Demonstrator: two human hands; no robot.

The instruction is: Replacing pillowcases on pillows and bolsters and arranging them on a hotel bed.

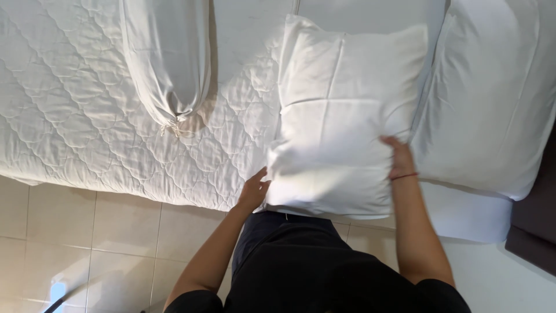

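A white pillow (pixel 339 116) lies on the quilted white mattress (pixel 75 116), its near end hanging over the bed's edge toward me. My left hand (pixel 253 188) grips the pillow's lower left corner. My right hand (pixel 399 157), with a thin red band at the wrist, holds the pillow's right edge, fingers curled over it. Both arms reach forward from my dark-clothed body at the bottom of the view.
A long white bolster (pixel 168 58) with a tied end lies on the mattress at the upper left. A second white pillow (pixel 492 93) rests at the right. A dark headboard (pixel 536 220) shows at the far right. Pale floor tiles (pixel 92 232) run below the bed.
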